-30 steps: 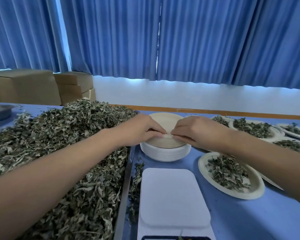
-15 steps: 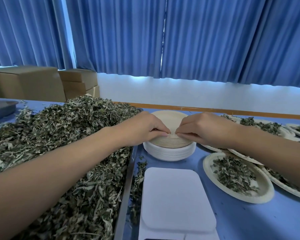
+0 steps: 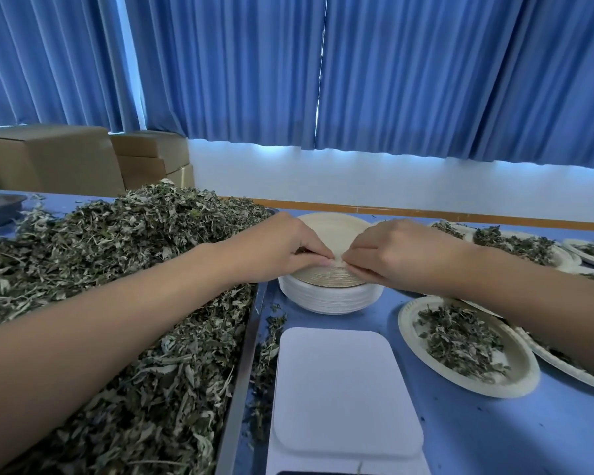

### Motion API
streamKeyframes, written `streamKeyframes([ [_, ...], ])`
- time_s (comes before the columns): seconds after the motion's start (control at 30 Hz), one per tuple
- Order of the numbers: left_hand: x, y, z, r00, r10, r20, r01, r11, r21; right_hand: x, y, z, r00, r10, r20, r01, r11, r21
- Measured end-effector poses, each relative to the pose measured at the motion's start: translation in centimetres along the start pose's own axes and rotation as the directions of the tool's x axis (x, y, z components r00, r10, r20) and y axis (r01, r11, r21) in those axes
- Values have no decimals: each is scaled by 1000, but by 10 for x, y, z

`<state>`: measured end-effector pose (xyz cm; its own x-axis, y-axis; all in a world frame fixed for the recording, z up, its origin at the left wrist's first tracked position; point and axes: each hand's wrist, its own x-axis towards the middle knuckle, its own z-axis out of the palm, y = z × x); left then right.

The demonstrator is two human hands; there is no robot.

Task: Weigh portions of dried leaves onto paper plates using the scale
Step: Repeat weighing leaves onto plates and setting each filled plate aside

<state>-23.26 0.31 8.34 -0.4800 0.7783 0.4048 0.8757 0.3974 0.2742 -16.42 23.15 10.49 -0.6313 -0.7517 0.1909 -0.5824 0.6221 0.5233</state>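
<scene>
Both hands are meeting just above the middle of the frame, at the stack of round paper plates (image 3: 330,298). The lower plates are showing white, finely layered edges, and the upper ones a tan, ribbed band. The left hand (image 3: 288,250) and the right hand (image 3: 393,253) are each curling their fingers and thumb together, pinching the near rim of the smooth cream top plate (image 3: 333,226). The fingertips of the two hands are almost touching.

Below the stack, at bottom centre, the white rectangular scale with rounded corners (image 3: 343,389) is sitting bare on the matte blue table (image 3: 494,437). Its dark display strip is cut off at the bottom edge, so nothing on it can be read.

The heap of crumpled grey-green dried leaves (image 3: 117,255) is filling the left side of the frame, lying in a shallow metal tray (image 3: 242,375) under the left forearm. A few loose leaves are lying between the tray and the scale.

To the right of the scale, a cream paper plate with a raised rim (image 3: 405,323) is holding a flat portion of leaves. More filled plates (image 3: 515,241) are overlapping towards the upper right.

Plain brown cardboard boxes (image 3: 48,159) are standing at the upper left, before pleated blue curtains (image 3: 426,73).
</scene>
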Motion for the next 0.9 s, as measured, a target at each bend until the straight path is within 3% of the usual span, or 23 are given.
streamKeyframes([
  [0.2,0,10,-2,999,15,-50,-10,995,95,0,-3,-4,987,-33,-156,20,997,-81],
  [0.3,0,21,-10,989,43,-141,-14,980,199,-1,-5,-12,981,62,-184,-73,996,-49],
  [0.4,-8,39,-20,964,90,-251,-41,980,195,-8,-15,-31,961,140,-238,-145,989,-6],
  [0.5,-29,66,-26,951,174,-255,-117,967,225,-30,-36,-48,931,130,-340,-115,991,65],
  [0.63,-75,100,-16,960,252,-121,-214,942,260,-73,-82,-51,905,113,-410,-45,984,173],
  [0.77,-120,124,9,970,213,118,-236,942,237,-106,-132,-32,930,108,-351,19,940,340],
  [0.83,-130,131,15,965,138,224,-177,971,161,-114,-144,-23,940,108,-325,26,924,383],
  [0.9,-132,136,10,977,19,211,-34,997,67,-117,-146,-20,921,227,-316,-50,874,483],
])
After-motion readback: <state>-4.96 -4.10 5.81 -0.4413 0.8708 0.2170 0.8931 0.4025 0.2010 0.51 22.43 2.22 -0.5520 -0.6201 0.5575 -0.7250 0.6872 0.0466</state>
